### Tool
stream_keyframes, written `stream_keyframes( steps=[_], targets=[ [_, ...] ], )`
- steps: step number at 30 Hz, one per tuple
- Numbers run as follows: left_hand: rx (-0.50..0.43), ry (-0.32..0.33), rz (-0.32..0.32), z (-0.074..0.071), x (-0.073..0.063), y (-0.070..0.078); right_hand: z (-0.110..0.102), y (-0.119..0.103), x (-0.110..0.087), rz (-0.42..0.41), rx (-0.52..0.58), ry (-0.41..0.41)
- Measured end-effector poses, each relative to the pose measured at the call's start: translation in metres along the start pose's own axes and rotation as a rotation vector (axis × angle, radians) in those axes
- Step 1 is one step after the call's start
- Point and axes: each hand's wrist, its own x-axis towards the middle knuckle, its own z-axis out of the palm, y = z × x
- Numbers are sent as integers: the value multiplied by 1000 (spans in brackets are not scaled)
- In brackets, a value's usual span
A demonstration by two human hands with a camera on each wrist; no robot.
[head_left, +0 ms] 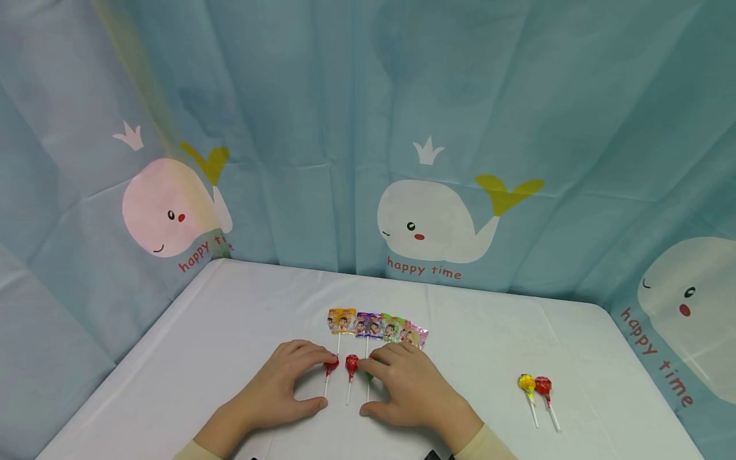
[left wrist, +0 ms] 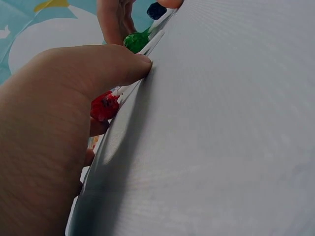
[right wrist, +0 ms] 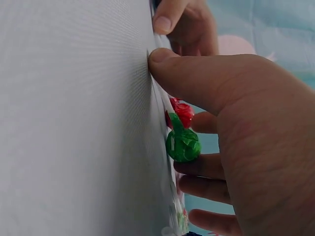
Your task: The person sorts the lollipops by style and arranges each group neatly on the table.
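Note:
On the white table my left hand [head_left: 282,386] touches the head of a red-wrapped lollipop [head_left: 330,367] with its fingertips, while its thumb rests by the stick's lower end. A second red lollipop [head_left: 352,364] lies between the two hands, stick toward me. My right hand [head_left: 414,391] arches over a green lollipop [right wrist: 184,145], partly hidden in the head view. Its index fingertip is close beside the second red lollipop, and its thumb rests on the cloth near the green one's stick. Both hands have spread, gently bent fingers.
Behind the hands lies a row of flat wrapped lollipops: orange [head_left: 342,321], purple [head_left: 369,324], green [head_left: 392,328] and pink [head_left: 415,335]. Off to the right are a yellow lollipop [head_left: 526,383] and a red one [head_left: 543,385]. A blue whale-print curtain [head_left: 299,211] hangs behind the table.

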Motion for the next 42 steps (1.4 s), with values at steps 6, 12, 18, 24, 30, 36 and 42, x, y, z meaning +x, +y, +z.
stream_keyframes(
  steps=[6, 12, 18, 24, 30, 36, 42],
  targets=[
    [1, 11, 4, -2, 1, 0, -2, 0, 0, 7, 3, 2],
    [12, 22, 23, -1, 1, -1, -4, -2, -2, 0, 4, 37],
    [11, 26, 31, -2, 2, -1, -6, -3, -5, -18, -13, 77],
    [11, 12, 18, -2, 2, 0, -8, -1, -8, -55, -42, 126],
    [5, -5, -3, -1, 2, 1, -10, 1, -12, -85, -78, 158],
    [2, -8, -10, -1, 2, 1, -15, 3, -17, -73, -85, 121],
    [6, 0, -2, 0, 1, -1, -19, 8, -27, -43, -101, 116]
  ],
)
